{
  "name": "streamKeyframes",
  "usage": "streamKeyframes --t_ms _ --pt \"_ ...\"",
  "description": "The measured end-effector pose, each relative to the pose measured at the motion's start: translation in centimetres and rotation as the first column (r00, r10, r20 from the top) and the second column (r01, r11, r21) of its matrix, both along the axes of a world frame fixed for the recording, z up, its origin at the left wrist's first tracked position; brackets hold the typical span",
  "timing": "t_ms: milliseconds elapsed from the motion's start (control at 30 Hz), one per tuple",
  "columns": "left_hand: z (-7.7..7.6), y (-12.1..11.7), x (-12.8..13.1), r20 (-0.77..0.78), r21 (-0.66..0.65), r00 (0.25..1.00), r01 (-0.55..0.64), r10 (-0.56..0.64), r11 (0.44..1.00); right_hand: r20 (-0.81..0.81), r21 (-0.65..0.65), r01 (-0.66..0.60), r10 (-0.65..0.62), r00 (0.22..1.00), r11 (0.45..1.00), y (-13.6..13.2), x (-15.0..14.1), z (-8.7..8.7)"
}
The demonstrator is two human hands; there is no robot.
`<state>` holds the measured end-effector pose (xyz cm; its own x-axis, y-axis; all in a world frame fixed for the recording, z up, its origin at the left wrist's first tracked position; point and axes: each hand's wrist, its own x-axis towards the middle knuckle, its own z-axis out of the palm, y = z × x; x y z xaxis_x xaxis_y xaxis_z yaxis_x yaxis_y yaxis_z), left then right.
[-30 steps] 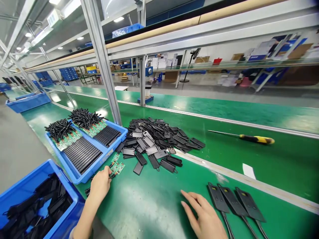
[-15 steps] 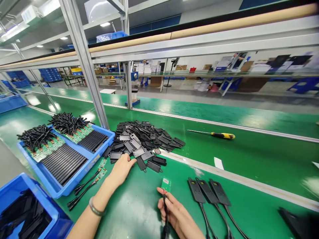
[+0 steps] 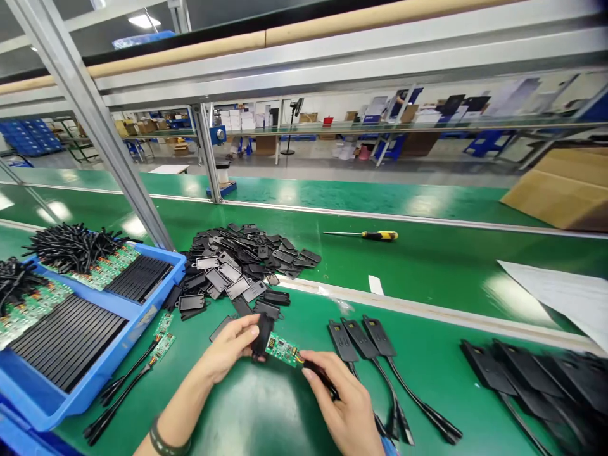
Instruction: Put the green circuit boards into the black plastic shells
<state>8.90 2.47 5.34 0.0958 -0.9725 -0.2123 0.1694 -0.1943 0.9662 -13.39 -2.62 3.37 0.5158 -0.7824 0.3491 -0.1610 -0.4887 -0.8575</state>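
My left hand (image 3: pixel 227 353) grips a small black plastic shell (image 3: pixel 262 336) by its end. My right hand (image 3: pixel 344 405) pinches the black cable end of a green circuit board (image 3: pixel 282 349). The board's free end meets the shell between my hands, just above the green table. Behind them lies a pile of black plastic shells (image 3: pixel 244 259). Two more boards with black cables (image 3: pixel 135 370) lie to the left of my left arm.
Blue trays (image 3: pixel 137 323) with green boards and black cables stand at the left. Three finished black pieces with cables (image 3: pixel 365 345) lie to the right, more (image 3: pixel 527 373) at far right. A yellow-handled screwdriver (image 3: pixel 365 235) lies on the belt. A cardboard box (image 3: pixel 565 190) sits far right.
My left hand picked a black shell from the pile and brought it to the board. My right hand turned the board toward the shell. The camera view swung right.
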Motion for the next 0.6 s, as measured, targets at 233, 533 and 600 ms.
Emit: streamKeyframes --t_ms 233,533,600 --pt "-2.3 -0.7 -2.4 -0.325 0.122 0.939 -0.076 0.112 0.990 -0.068 0.028 -0.052 0.054 0.996 0.998 -0.6 -0.1 -0.3" --pt "-2.7 -0.2 -2.8 -0.303 -0.020 0.951 -0.066 0.056 0.998 -0.081 0.087 -0.087 0.094 0.992 0.992 -0.3 0.4 -1.0" --pt "-2.8 -0.1 -3.2 -0.316 -0.028 0.946 -0.081 0.068 0.996 -0.085 0.085 -0.089 0.096 0.992 0.992 -0.1 0.6 -1.1"
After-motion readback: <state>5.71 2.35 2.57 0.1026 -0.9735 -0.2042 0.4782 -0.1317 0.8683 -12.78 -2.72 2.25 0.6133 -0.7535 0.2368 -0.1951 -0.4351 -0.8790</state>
